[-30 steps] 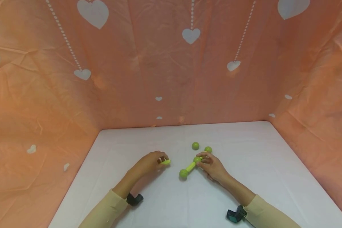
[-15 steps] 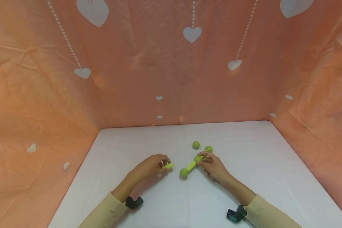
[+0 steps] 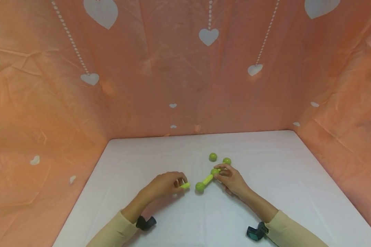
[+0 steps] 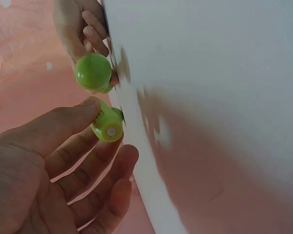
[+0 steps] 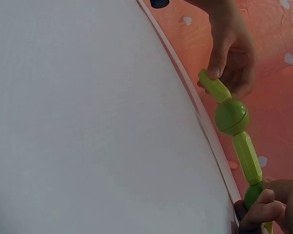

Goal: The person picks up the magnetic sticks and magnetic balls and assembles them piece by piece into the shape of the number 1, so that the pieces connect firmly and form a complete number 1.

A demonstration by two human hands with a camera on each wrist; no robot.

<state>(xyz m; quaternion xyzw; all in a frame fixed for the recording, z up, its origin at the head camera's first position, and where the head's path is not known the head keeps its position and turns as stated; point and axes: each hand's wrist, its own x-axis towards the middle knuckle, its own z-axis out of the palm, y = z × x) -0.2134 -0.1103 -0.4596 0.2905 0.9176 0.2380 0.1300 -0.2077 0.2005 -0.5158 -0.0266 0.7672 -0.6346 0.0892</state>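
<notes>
My left hand (image 3: 167, 183) pinches a yellow-green magnetic rod (image 3: 186, 185) between thumb and fingertips; a pale round disc shows on the rod's end in the left wrist view. Just right of it, a small gap away in the head view, is the near green ball (image 3: 199, 187) of a ball-and-rod chain. A ribbed rod (image 5: 247, 157) joins that ball to the middle ball (image 3: 214, 172), which my right hand (image 3: 232, 181) holds in its fingertips. Beyond lies the chain's far ball (image 3: 227, 160); the rod leading to it is mostly hidden by my fingers.
A loose green ball (image 3: 213, 157) sits on the white tabletop (image 3: 148, 154), left of the chain's far ball. Orange cloth (image 3: 185, 85) with pale hearts walls the back and sides. Each wrist wears a dark camera band (image 3: 146, 223).
My left hand has moved right and toward me with the rod, nearing the chain's near ball. The right hand and the chain stay in place.
</notes>
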